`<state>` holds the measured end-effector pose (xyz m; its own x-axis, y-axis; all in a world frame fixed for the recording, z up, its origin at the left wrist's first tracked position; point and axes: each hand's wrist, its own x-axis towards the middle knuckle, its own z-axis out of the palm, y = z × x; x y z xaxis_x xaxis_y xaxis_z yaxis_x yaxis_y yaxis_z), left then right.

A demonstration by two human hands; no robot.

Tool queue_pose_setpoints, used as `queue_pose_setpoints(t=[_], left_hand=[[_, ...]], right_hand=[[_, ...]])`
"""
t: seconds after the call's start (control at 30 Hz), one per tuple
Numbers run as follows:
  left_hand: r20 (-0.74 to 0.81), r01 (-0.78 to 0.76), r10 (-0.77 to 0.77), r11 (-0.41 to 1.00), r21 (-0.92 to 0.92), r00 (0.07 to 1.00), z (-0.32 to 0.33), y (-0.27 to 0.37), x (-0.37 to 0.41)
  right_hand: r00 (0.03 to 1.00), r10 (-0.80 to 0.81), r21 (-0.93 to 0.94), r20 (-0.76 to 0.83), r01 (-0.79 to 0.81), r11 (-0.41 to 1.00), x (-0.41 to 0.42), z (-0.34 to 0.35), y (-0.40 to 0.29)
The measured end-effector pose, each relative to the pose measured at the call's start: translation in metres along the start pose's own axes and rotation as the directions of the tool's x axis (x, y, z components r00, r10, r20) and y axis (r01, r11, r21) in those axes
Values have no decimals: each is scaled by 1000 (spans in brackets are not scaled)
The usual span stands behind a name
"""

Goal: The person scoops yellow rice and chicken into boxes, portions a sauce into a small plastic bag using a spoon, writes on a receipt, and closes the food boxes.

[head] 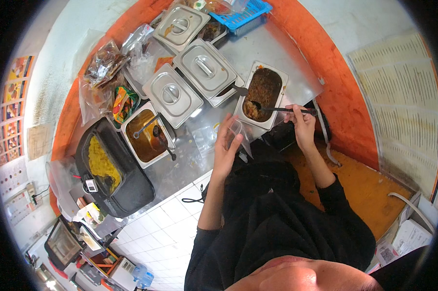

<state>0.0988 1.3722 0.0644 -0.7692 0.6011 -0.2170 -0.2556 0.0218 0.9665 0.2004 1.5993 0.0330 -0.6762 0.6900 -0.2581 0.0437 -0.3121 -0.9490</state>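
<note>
My right hand (302, 123) grips the handle of a black spoon (273, 108). The spoon's bowl rests in dark brown shredded food (264, 85) inside a steel food pan (283, 82), at the near end where paler pieces show. My left hand (227, 145) holds a clear plastic bag or container (245, 140) beside the pan's near left corner; its exact shape is hard to tell. A flat clear plastic bag (204, 140) lies on the steel table (184, 160) left of that hand. Another black handle (240, 90) sticks out from under a neighbouring lid.
Lidded steel pans (206, 65) stand left of the open one. A pan of brown sauce (140, 142) holds two utensils, beside a black insulated container of yellow food (102, 163). Plastic bags (104, 65) and a blue basket (242, 16) sit along the orange wall (335, 87).
</note>
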Motion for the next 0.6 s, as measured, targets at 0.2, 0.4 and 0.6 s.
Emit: queue_pose_setpoints(t=[0.2, 0.4, 0.6], left_hand=[[-95, -53, 63, 994, 101, 993, -8, 3, 1], [-106, -46, 56, 994, 95, 993, -2, 7, 2], [-100, -110, 127, 980, 166, 987, -3, 11, 7]], right_hand=[[998, -63, -107, 28, 66, 992, -2, -2, 6], [999, -19, -16, 39, 20, 1000, -4, 1, 7], [987, 163, 162, 10, -162, 973, 9, -18, 11]])
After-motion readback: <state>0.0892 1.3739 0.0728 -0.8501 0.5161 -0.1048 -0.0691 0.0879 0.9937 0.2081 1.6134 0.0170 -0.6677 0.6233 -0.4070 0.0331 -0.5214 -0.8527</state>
